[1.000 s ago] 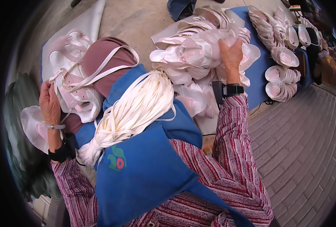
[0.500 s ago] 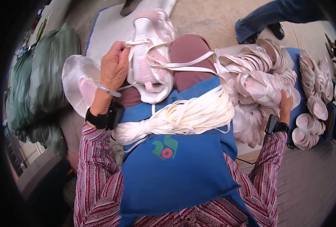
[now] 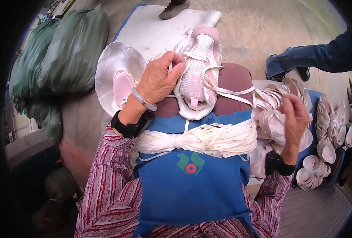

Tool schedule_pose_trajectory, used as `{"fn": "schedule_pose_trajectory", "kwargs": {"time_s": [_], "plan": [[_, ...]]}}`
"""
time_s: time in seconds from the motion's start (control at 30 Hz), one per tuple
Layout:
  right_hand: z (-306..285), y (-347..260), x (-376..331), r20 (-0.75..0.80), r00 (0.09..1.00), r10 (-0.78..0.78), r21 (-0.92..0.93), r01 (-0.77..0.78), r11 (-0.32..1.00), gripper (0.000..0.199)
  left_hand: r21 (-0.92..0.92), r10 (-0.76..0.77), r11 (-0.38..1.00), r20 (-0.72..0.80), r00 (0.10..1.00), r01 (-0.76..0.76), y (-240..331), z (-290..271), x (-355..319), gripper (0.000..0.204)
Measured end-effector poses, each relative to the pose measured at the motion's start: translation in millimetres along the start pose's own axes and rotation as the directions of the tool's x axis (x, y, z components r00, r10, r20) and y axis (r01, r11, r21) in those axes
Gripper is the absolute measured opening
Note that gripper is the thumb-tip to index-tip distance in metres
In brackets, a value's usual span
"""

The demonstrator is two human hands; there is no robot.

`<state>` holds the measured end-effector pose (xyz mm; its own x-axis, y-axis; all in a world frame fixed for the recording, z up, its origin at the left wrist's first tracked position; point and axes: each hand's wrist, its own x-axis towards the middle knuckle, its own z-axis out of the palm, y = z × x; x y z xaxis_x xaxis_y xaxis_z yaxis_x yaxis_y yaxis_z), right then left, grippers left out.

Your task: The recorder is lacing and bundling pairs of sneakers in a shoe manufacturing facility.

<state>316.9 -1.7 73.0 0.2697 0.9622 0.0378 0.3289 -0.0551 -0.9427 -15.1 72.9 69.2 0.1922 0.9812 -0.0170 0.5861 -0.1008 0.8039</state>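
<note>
A pink and white shoe upper (image 3: 197, 75) lies upright across my maroon-clad knees, its heel tab toward me. My left hand (image 3: 158, 79) is closed at its left side, thumb and forefinger pinching a white shoelace by the lace holes. The loose end of another white shoelace (image 3: 235, 94) trails from the upper's right side over my right knee. My right hand (image 3: 295, 125) is raised over the stacked shoe uppers (image 3: 269, 123), fingers bent together; whatever is in them I cannot make out. A bundle of white shoelaces (image 3: 203, 139) rests on my blue apron (image 3: 191, 194).
A white bowl-shaped piece (image 3: 116, 51) with a pink upper is at my left. Green sacks (image 3: 73, 51) stand farther left. More stacked uppers (image 3: 312, 172) lie at the right. A person's jeans leg (image 3: 314, 61) and another person's shoe (image 3: 174, 10) are ahead.
My right hand has lifted off the stacked uppers, its fingers now bent upward. My left hand stays at the upper's left side. The whole view has shifted, putting things lower and mostly farther right.
</note>
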Motion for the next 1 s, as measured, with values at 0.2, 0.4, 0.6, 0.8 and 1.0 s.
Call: {"fn": "schedule_pose_trajectory", "kwargs": {"time_s": [0.2,0.4,0.6,0.8,1.0], "plan": [[111,-53,5,0.483,0.835,-0.265,-0.396,0.478,0.784,0.052,0.016,0.079,0.997,0.033,0.996,-0.080,4,-1,-9,0.014],[108,-47,1,0.577,0.794,-0.192,-0.332,0.443,0.833,0.035,0.002,0.092,0.996,0.012,0.996,-0.092,0,-1,-22,0.013],[50,-62,3,0.606,0.786,0.121,-0.329,0.109,0.938,0.014,-0.015,0.096,0.995,0.025,0.995,-0.096,-10,-9,-34,0.013],[-32,-37,2,0.477,0.755,0.449,-0.575,-0.117,0.809,0.016,-0.080,0.076,0.994,0.103,0.992,-0.068,-6,-21,-43,0.010],[25,-45,7,0.195,0.981,0.003,-0.435,0.084,0.896,0.023,-0.043,0.142,0.990,0.213,0.967,-0.136,1,-5,-76,0.013]]}}
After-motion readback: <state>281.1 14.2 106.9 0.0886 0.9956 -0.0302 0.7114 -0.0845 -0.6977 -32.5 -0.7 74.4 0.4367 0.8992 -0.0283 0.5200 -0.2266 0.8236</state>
